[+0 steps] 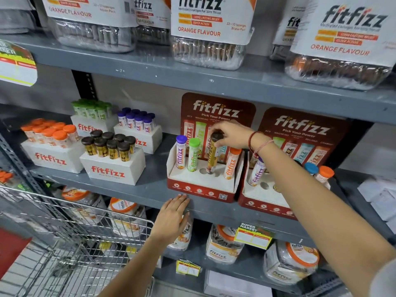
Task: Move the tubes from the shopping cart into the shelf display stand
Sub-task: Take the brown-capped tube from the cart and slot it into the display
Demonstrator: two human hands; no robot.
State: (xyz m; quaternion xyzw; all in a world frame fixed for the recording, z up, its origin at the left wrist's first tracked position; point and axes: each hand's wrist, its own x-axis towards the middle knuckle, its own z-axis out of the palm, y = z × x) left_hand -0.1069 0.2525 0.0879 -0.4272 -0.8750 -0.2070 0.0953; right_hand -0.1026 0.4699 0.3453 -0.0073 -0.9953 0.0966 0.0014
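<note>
Tube (212,154) stands near upright, cap up, base in stand (200,190).

Right hand (230,133) pinches downward, arm extended; left hand (172,217) lies flat.

On the middle shelf (150,189) I see 2 display stands side by side: the left stand (201,189) holds 4 tubes upright in its holes, with my right hand (230,135) on top of the third tube (213,155). My left hand (171,219) rests on the shelf's front edge, just left of that stand. The shopping cart (75,232) sits below and to the left, in front of the lower shelves.
</note>
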